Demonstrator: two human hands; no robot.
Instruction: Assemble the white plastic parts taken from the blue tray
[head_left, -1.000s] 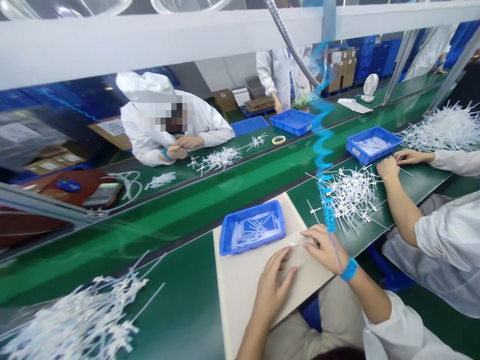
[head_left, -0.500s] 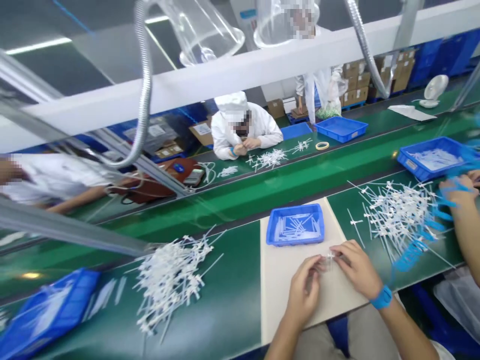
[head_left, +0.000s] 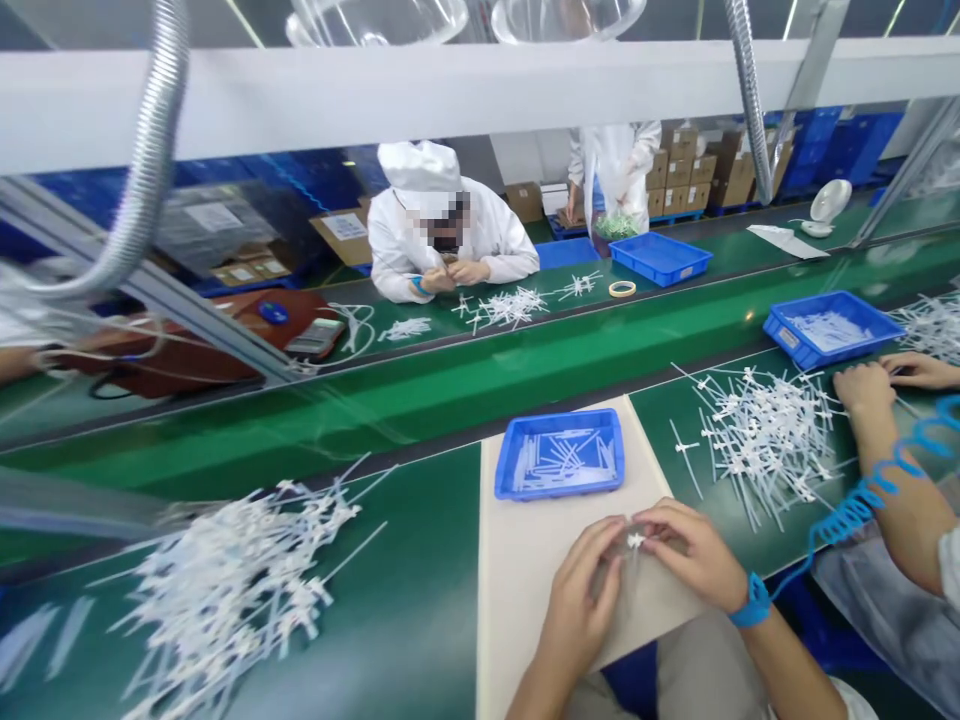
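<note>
Above a beige board [head_left: 501, 580], my left hand [head_left: 579, 590] and my right hand [head_left: 694, 555] meet fingertip to fingertip. Between them is a small white plastic connector [head_left: 636, 541] with a thin clear tube hanging below it. My right thumb and fingers pinch the connector's right side. The left fingertips close at its other side, and what exactly they grip is partly hidden. A blue wristband with a coiled cord [head_left: 752, 602] circles my right wrist. Just beyond my hands, a blue tray [head_left: 504, 478] holds several loose clear tubes.
Piles of tubes with white connectors lie left [head_left: 232, 590] and right [head_left: 772, 430]. A neighbour's hands [head_left: 866, 388] work at the right beside another blue tray [head_left: 799, 350]. Across the green channel [head_left: 420, 390] a person in white [head_left: 491, 235] sits. A metal bar [head_left: 480, 90] crosses overhead.
The camera view has turned and levelled, so the scene shifts left. My hands stay together at the connector, with the left fingertips now closer to it. The neighbour's hands show more fully.
</note>
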